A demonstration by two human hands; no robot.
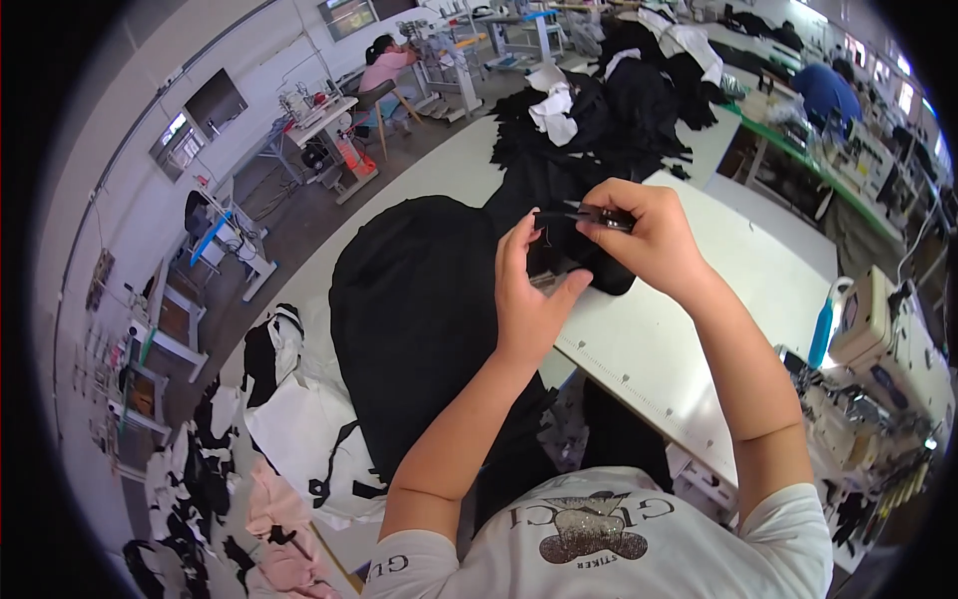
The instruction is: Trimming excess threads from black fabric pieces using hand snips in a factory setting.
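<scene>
My right hand (654,235) is closed around small dark thread snips (611,218), with their metal tips pointing left. Just left of those tips, my left hand (529,304) is raised, fingers curled at the end of a thin black strip and thumb spread lower down. Its grip is partly hidden; the strip appears to be held at the fingertips. Black cloth (414,299) lies beneath and beside the left hand, a wide rounded piece spreading over the table to the left. More of this cloth hangs behind both hands.
A white worktable (738,240) with a ruler edge lies under my right arm. A sewing machine (866,319) stands at right beside a blue bottle (821,332). Black and white garments (599,110) are heaped at the back; scraps (284,509) lie lower left. Two people sit farther off.
</scene>
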